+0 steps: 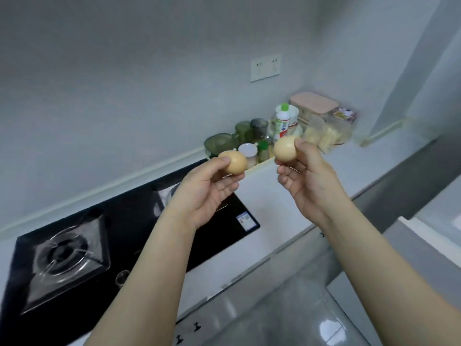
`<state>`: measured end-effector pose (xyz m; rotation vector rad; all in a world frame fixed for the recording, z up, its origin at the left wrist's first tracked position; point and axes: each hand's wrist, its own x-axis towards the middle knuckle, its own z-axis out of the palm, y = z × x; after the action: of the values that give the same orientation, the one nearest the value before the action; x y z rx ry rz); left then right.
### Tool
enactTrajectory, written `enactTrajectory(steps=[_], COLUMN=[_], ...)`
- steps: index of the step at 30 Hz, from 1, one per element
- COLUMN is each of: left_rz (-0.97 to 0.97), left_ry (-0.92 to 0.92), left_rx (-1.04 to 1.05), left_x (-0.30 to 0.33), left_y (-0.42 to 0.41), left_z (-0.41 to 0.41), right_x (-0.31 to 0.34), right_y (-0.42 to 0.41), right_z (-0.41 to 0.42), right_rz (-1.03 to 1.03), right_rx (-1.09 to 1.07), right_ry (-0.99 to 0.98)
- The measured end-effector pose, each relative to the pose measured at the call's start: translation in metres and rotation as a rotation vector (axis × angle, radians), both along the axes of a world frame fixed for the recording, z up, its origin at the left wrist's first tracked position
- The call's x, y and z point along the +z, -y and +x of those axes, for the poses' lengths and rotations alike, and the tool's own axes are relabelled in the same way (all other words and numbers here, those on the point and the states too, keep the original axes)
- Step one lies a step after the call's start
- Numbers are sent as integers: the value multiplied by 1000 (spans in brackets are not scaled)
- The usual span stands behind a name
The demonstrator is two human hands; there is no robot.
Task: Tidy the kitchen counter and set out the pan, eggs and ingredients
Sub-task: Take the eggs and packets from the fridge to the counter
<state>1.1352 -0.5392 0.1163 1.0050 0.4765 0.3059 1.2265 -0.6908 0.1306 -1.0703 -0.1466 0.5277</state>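
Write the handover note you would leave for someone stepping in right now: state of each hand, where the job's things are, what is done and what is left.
Left hand: pinches a pale tan egg, held up over the right end of the black glass gas hob.
Right hand: grips a second pale tan egg above the white counter.
Jars, bottles and lidded plastic containers are bunched in the back corner.
Done: both eggs are in hand.
Left: set the eggs down somewhere they cannot roll. No pan is in view, so it probably has yet to be set out, along with the ingredients.
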Motion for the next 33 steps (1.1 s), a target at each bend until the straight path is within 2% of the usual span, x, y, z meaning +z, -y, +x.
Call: enactTrajectory(steps=[4,13,20,33], left_rz=[-12,4,-2,10], left_ry=[11,-30,-20,-13], left_rx=[124,435,691,1163], left_x=[3,-1,2,7], left_y=[-36,-120,-150,-181], left_z=[-71,-335,-497,-657], right_x=[1,-11,-7,4], right_y=[-48,-178,-250,-352], right_z=[-52,-277,-421,-562], right_rz=[27,72,93,22], right_rx=[145,477,681,1166], right_ry=[-3,-96,-164,-151])
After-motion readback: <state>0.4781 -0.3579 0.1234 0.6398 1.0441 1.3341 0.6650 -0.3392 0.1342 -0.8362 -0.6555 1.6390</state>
